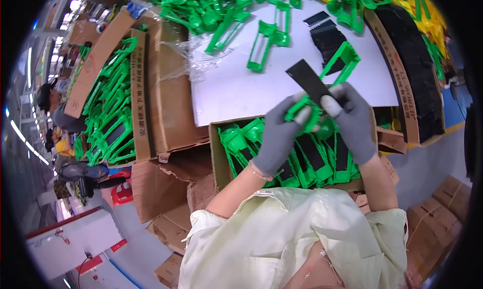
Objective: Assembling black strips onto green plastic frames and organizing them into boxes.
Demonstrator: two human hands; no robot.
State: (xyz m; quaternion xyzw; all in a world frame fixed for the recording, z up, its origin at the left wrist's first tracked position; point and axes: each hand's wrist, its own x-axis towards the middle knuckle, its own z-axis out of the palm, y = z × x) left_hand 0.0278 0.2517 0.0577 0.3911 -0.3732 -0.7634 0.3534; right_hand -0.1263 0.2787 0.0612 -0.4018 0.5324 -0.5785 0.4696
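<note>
Both my hands wear grey gloves with pale fingertips and meet over an open carton. My left hand point(280, 131) is closed round the rounded end of a green plastic frame point(308, 116). The frame's open rectangular end point(348, 56) appears to rise beyond my right hand, which hides the middle. My right hand point(355, 122) pinches a flat black strip point(305, 76) between thumb and fingers. The strip slants up to the left, above the frame. In the carton point(217, 155) beneath, several green frames point(313, 160) with black strips lie side by side.
A white work surface point(226, 95) carries a heap of green frames point(193, 7) and a stack of black strips point(327, 40). Left of it stands a carton full of green frames point(108, 113). A carton with black lining point(412, 62) stands right. Closed boxes point(435, 228) sit lower right.
</note>
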